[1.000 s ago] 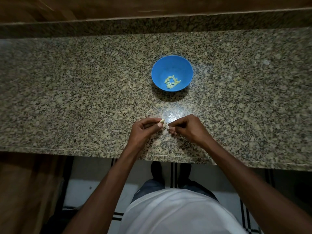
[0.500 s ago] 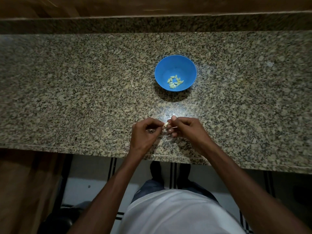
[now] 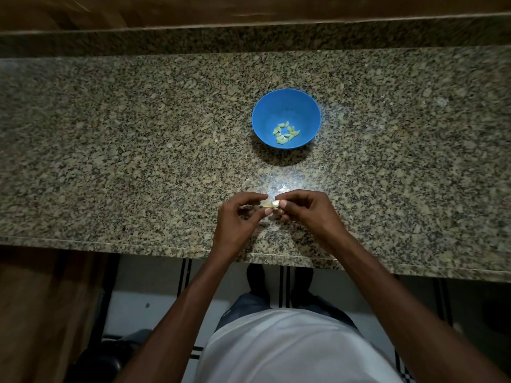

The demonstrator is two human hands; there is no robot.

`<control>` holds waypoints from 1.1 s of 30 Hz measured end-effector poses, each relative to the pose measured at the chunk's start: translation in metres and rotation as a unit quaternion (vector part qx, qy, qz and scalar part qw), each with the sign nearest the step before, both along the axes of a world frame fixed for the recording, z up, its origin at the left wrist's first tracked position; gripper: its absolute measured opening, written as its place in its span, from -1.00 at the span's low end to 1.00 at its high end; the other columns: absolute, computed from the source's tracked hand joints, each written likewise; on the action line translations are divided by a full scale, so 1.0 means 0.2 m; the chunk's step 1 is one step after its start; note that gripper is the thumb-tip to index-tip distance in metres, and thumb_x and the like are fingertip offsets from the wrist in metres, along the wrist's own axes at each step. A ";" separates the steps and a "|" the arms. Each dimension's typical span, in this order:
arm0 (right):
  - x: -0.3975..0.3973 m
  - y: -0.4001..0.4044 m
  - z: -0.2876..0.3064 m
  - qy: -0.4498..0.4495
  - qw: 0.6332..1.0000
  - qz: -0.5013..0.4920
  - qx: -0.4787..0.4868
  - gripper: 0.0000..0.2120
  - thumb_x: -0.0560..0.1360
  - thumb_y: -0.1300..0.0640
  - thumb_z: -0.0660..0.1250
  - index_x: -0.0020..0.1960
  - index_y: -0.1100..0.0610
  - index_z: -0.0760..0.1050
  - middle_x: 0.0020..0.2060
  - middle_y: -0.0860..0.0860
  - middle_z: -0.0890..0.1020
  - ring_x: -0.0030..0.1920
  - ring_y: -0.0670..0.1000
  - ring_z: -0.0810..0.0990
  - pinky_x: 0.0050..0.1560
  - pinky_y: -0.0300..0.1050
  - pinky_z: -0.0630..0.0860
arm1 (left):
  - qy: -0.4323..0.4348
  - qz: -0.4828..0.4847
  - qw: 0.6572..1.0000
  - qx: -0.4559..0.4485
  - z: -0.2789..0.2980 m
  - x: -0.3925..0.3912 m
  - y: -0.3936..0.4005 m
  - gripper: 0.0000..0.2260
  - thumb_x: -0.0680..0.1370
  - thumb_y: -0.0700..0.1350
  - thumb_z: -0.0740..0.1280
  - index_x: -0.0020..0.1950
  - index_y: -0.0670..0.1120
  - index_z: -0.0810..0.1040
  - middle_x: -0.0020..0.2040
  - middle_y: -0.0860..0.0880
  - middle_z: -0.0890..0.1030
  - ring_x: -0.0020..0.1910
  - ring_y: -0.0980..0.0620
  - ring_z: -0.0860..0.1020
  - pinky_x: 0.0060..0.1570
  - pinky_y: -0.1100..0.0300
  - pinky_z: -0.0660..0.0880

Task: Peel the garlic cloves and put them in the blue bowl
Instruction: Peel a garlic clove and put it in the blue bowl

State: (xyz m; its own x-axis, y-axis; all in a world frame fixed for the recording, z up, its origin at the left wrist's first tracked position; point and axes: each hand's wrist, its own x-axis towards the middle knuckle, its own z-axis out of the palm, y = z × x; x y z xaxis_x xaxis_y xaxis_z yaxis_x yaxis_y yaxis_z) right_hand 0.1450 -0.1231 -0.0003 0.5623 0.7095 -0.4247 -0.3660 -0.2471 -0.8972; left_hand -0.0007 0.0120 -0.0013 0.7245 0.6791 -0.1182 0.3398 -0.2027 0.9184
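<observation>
A small pale garlic clove (image 3: 271, 204) is held just above the granite counter near its front edge. My left hand (image 3: 237, 219) pinches its left end between thumb and fingers. My right hand (image 3: 307, 210) pinches its right end, fingers curled round it. Beyond the hands stands the blue bowl (image 3: 304, 106), upright, with several peeled cloves (image 3: 285, 132) lying in its bottom. The bowl is apart from both hands.
The speckled granite counter (image 3: 124, 150) runs the full width, with a raised back ledge (image 3: 249, 37). Its front edge (image 3: 166, 246) lies just under my wrists. A bright light reflection (image 3: 279, 186) shines on the counter before the hands.
Both hands have closed together on the clove; a second ago the left hand alone held it and the right hand was a little apart.
</observation>
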 end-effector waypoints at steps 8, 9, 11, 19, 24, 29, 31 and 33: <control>-0.01 0.01 -0.01 -0.058 0.998 0.021 -0.011 -0.88 0.57 0.27 0.49 0.10 0.22 0.73 -0.09 0.09 0.78 -0.02 0.14 0.76 -0.03 -0.06 0.68 | 0.004 0.020 0.999 -0.026 0.03 0.04 -0.03 -0.88 0.49 -0.21 0.57 0.01 -0.14 0.77 -0.07 0.05 0.75 -0.05 0.17 0.71 -0.04 0.34 0.59; -0.01 0.01 -0.01 -0.048 0.999 0.019 -0.008 -0.87 0.57 0.27 0.49 0.11 0.22 0.73 -0.08 0.10 0.78 -0.01 0.14 0.76 -0.01 -0.05 0.69 | 0.007 0.025 0.999 -0.023 0.03 0.04 -0.03 -0.91 0.50 -0.21 0.57 -0.01 -0.12 0.77 -0.09 0.06 0.76 -0.06 0.17 0.71 -0.05 0.35 0.58; -0.01 0.01 -0.01 -0.021 1.000 0.019 0.000 -0.84 0.57 0.26 0.49 0.14 0.22 0.72 -0.03 0.10 0.78 0.03 0.13 0.76 0.05 -0.02 0.70 | 0.016 0.035 0.999 -0.019 0.03 0.05 -0.03 -0.94 0.50 -0.19 0.56 -0.04 -0.08 0.78 -0.11 0.09 0.75 -0.07 0.16 0.71 -0.03 0.28 0.61; -0.07 0.00 -0.04 0.038 0.999 -0.019 0.026 -0.79 0.54 0.19 0.53 0.15 0.23 0.71 0.01 0.11 0.77 0.02 0.11 0.76 0.04 -0.07 0.68 | 0.040 0.051 0.998 -0.014 0.00 0.07 -0.07 -0.97 0.60 -0.13 0.48 0.00 -0.06 0.71 -0.11 0.08 0.73 -0.06 0.18 0.68 -0.05 0.28 0.62; -0.08 0.01 -0.05 0.039 0.999 -0.029 0.019 -0.79 0.52 0.18 0.54 0.12 0.23 0.71 0.00 0.11 0.77 0.01 0.07 0.76 0.01 -0.11 0.67 | 0.052 0.047 0.997 -0.025 -0.01 0.07 -0.11 -0.97 0.65 -0.15 0.41 0.02 -0.07 0.65 -0.09 0.07 0.69 -0.08 0.19 0.65 -0.08 0.28 0.60; -0.08 0.00 -0.08 0.085 0.995 -0.051 0.022 -0.82 0.57 0.25 0.47 0.16 0.27 0.68 0.03 0.17 0.76 0.06 0.15 0.75 0.06 -0.06 0.70 | 0.048 0.055 0.997 -0.002 0.00 0.05 -0.11 -0.89 0.62 -0.23 0.40 0.06 -0.04 0.67 -0.05 0.11 0.71 -0.04 0.23 0.65 -0.06 0.33 0.58; -0.06 0.00 -0.08 0.115 0.992 -0.054 0.024 -0.81 0.59 0.28 0.44 0.18 0.29 0.67 0.02 0.21 0.76 0.02 0.14 0.75 0.03 -0.07 0.70 | 0.053 0.066 0.996 0.010 0.00 0.04 -0.09 -0.81 0.61 -0.27 0.40 0.12 -0.01 0.69 0.00 0.14 0.72 0.00 0.24 0.65 -0.01 0.28 0.61; -0.05 0.00 -0.10 0.146 0.988 -0.051 0.022 -0.81 0.59 0.27 0.43 0.20 0.28 0.66 0.02 0.23 0.75 0.02 0.16 0.75 0.02 -0.07 0.69 | 0.060 0.058 0.996 0.018 -0.01 0.03 -0.07 -0.76 0.60 -0.30 0.40 0.13 0.00 0.72 0.05 0.17 0.72 0.05 0.25 0.65 0.04 0.18 0.64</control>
State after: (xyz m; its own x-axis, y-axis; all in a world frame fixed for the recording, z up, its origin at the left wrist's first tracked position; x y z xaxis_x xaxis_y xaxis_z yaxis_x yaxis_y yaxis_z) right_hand 0.1358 -0.1226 -0.0194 0.4902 0.6773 -0.5486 -0.6312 -0.1581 -0.7593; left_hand 0.0055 -0.0026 -0.0034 0.6224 0.7634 -0.1730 0.4696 -0.1874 0.8627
